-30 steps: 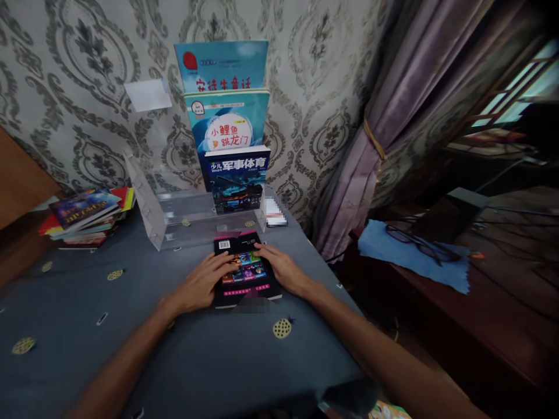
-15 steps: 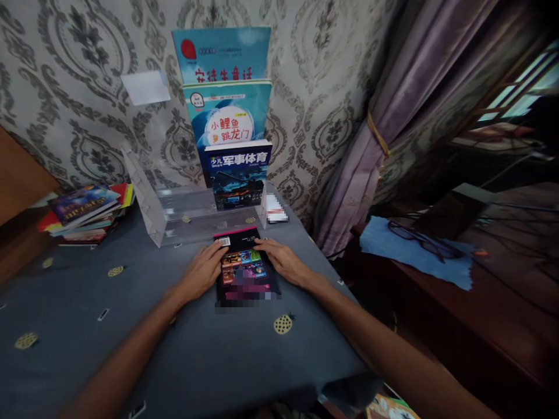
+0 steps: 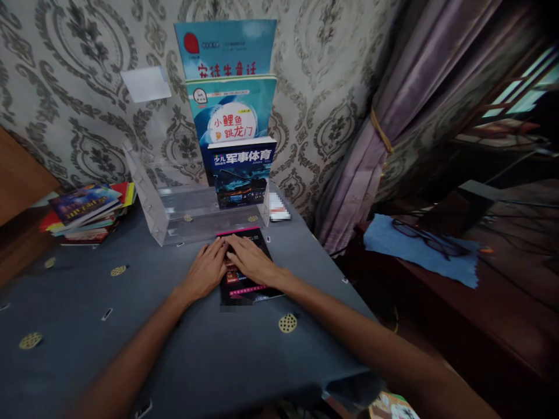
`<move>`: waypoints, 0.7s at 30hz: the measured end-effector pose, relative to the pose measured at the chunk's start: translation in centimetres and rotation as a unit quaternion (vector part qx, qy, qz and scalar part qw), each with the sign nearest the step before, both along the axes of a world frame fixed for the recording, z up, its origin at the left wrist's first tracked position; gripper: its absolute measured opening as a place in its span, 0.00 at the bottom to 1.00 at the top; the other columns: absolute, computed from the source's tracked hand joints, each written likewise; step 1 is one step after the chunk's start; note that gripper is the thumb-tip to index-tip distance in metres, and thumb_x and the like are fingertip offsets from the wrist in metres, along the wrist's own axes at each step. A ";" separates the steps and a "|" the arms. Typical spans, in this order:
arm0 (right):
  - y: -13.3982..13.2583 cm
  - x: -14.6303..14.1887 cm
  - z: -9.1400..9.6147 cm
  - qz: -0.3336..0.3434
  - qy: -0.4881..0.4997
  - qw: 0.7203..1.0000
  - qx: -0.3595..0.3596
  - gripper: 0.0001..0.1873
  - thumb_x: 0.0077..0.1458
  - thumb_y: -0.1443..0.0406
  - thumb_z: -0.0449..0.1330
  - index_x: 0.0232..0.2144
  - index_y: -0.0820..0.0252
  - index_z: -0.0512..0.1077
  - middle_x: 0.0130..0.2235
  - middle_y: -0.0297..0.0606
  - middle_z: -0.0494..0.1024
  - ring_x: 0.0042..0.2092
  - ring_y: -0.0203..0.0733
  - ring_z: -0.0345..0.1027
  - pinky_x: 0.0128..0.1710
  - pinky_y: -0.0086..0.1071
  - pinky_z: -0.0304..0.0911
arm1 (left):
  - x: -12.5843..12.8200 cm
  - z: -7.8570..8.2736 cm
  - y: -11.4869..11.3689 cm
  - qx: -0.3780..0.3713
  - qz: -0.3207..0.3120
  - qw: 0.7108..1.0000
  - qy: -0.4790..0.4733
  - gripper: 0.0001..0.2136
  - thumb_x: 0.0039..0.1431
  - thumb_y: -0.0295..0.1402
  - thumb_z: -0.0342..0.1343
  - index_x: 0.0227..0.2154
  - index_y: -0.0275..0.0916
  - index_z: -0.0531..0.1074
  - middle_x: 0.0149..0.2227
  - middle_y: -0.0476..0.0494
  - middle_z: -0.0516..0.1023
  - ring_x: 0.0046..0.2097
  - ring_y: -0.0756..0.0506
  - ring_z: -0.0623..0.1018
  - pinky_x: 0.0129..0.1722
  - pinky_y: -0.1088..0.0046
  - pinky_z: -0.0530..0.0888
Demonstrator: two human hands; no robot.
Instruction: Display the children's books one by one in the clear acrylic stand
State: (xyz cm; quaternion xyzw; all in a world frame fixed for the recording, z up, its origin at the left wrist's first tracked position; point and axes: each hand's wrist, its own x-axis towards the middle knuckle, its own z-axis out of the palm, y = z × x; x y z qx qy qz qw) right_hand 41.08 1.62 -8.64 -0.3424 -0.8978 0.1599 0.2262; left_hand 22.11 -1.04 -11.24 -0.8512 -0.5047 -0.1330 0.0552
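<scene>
A dark book (image 3: pixel 248 291) with a pink edge lies flat on the grey-blue tablecloth, partly covered by my hands. My left hand (image 3: pixel 207 265) rests on its left side, fingers stretched out towards the far edge. Across the book's upper middle lies my right hand (image 3: pixel 248 259), fingers extended, their tips by the left hand's fingers. Just beyond is a clear stepped book stand (image 3: pixel 148 198). On its right side three books stand upright in tiers: a blue one (image 3: pixel 225 46) at the back, a teal one (image 3: pixel 233 107) in the middle and a dark blue one (image 3: pixel 242 174) in front.
A pile of books (image 3: pixel 89 212) lies at the table's left. Behind the stand's right end is a blurred white item (image 3: pixel 279 208). To the right, past the table edge, glasses (image 3: pixel 430 238) lie on a blue cloth (image 3: pixel 379 244). A purple curtain (image 3: pixel 367 157) hangs beside the patterned wall.
My right hand has slid left from the book's right edge across its cover, up to the left hand. The left hand stays at the book's left side.
</scene>
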 end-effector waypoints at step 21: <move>2.7 0.9 -0.9 -0.044 -0.014 0.999 0.006 0.26 0.69 0.55 0.51 0.61 0.65 0.65 0.63 0.54 0.67 0.66 0.52 0.59 0.65 0.49 0.58 | -0.1 -0.2 0.1 0.013 -0.005 1.000 -0.005 0.24 0.66 0.29 0.40 0.64 0.34 0.61 0.67 0.32 0.64 0.68 0.39 0.62 0.65 0.51 0.63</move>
